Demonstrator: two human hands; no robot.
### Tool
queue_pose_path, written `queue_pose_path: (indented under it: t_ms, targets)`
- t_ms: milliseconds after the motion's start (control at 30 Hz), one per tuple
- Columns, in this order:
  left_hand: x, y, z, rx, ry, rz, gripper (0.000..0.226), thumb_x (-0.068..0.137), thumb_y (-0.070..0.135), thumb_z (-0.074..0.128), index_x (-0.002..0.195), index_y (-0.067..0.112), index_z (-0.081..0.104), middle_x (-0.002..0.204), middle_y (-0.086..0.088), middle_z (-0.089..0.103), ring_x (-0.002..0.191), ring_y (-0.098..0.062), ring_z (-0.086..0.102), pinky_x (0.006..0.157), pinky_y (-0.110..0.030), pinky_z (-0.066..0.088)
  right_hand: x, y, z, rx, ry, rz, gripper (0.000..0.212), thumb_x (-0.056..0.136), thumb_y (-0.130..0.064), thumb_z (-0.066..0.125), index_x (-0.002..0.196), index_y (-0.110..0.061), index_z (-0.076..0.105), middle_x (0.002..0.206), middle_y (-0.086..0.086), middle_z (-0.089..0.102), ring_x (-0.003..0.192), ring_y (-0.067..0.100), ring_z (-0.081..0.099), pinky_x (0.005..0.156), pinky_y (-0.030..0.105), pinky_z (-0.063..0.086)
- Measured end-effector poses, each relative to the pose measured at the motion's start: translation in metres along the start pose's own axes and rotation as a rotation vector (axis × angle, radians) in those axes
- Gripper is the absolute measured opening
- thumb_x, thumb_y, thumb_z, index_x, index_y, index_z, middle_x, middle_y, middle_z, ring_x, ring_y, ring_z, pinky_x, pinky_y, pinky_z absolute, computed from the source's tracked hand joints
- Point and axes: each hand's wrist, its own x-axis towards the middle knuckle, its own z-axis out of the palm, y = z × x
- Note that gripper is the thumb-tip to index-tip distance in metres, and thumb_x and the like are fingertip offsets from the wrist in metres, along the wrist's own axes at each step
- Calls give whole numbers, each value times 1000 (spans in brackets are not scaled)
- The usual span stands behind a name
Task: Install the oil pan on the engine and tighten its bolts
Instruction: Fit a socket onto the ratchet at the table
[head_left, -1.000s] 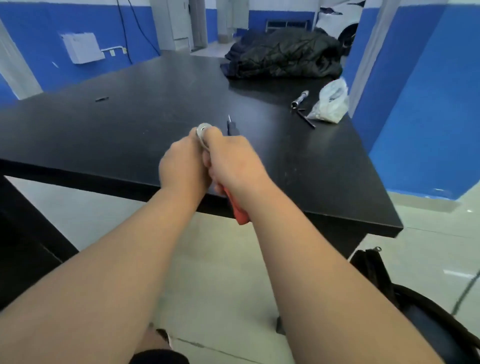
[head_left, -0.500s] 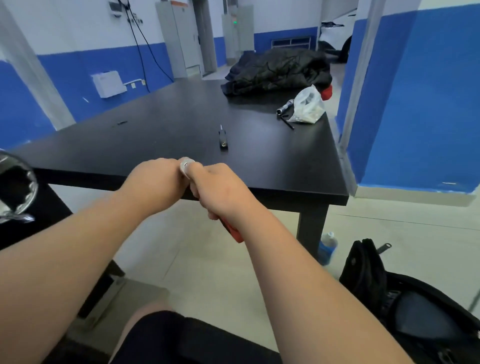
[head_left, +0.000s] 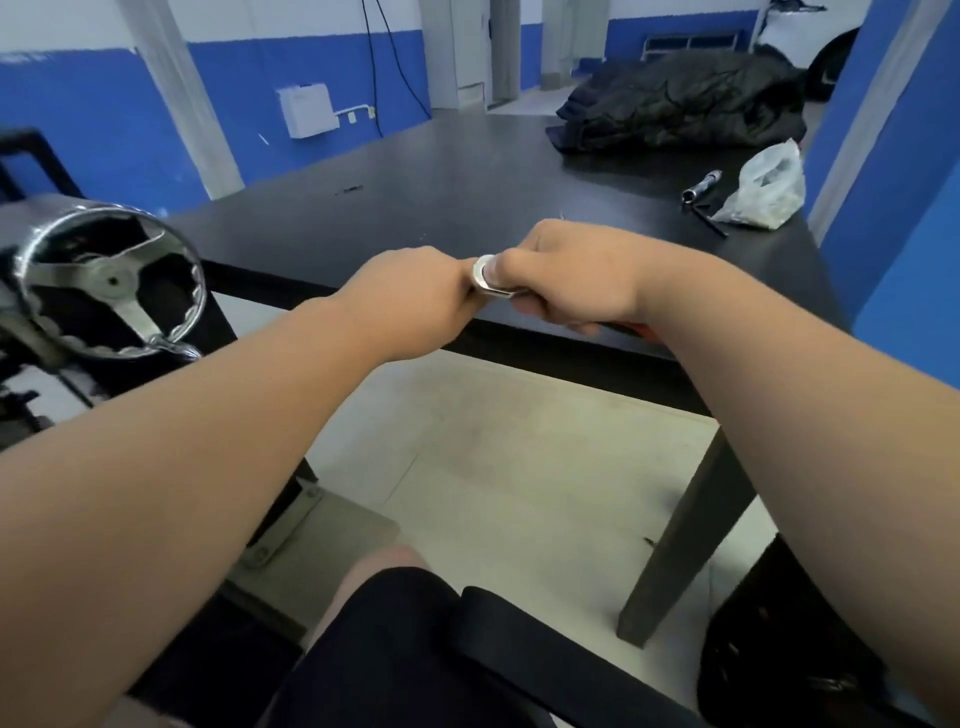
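Observation:
My right hand (head_left: 566, 280) grips a ratchet wrench with a silver head (head_left: 484, 273) and a red handle (head_left: 636, 328) that pokes out below my wrist. Curled against that silver head is my left hand (head_left: 415, 291); what its fingers hold under the head is hidden. Both hands hover above the near edge of the black table (head_left: 467, 171). At the far left stands an engine stand with a chrome handwheel (head_left: 109, 280). No oil pan shows in the head view.
On the table's far right lie a clear plastic bag (head_left: 763, 189), a silver socket extension (head_left: 702, 186) and a thin black rod. A dark jacket (head_left: 685, 104) is heaped at the back. A black bag (head_left: 779, 649) sits on the floor at right.
The view has swung left and down, bringing the chrome handwheel into sight. My hands have stayed joined on the ratchet, and the wrench now lies more level.

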Motion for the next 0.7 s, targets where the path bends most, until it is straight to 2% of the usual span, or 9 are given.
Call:
queue_pose_path:
  t_ms: [100, 233, 367, 533, 633, 700]
  targets:
    - [-6, -10, 1, -58, 46, -10, 38, 100, 40, 29, 63, 29, 30, 57, 0, 45, 51, -18, 44, 45, -28, 25, 6, -9, -2, 44, -52, -1, 50, 89, -47, 40, 52, -14, 43, 39, 3, 36, 36, 21, 34, 50, 28, 33]
    - [-20, -29, 8, -93, 46, -75, 31, 101, 43, 29, 81, 24, 43, 59, 1, 47, 52, -14, 45, 45, -28, 25, 14, -22, 2, 110, -81, -45, 49, 92, -42, 40, 52, -13, 42, 39, 5, 31, 37, 21, 30, 43, 22, 34]
    - [-35, -35, 7, -202, 63, -93, 39, 100, 40, 33, 62, 31, 32, 54, 2, 44, 48, -15, 43, 45, -28, 23, 28, -35, 14, 27, -148, -74, 50, 92, -40, 41, 50, -14, 42, 39, 6, 32, 35, 21, 31, 39, 17, 32]
    - [-48, -42, 4, -209, 54, -115, 40, 101, 43, 30, 62, 34, 26, 57, 5, 43, 51, -13, 42, 46, -30, 27, 40, -46, 21, -60, -215, -84, 50, 83, -51, 42, 48, -16, 44, 38, 5, 35, 38, 22, 35, 51, 28, 35]
    - [-54, -43, 8, -257, 132, -152, 36, 100, 37, 32, 65, 32, 27, 57, 8, 40, 51, -12, 39, 46, -29, 24, 42, -48, 31, 27, -196, -89, 48, 79, -53, 43, 50, -16, 46, 38, 5, 35, 37, 22, 34, 46, 25, 35]
    - [-61, -44, 16, -295, 162, -188, 26, 100, 34, 33, 75, 29, 32, 57, 10, 38, 51, -14, 38, 46, -29, 25, 41, -46, 43, 77, -185, -97, 51, 81, -56, 43, 53, -15, 47, 38, 4, 37, 38, 21, 36, 42, 21, 36]
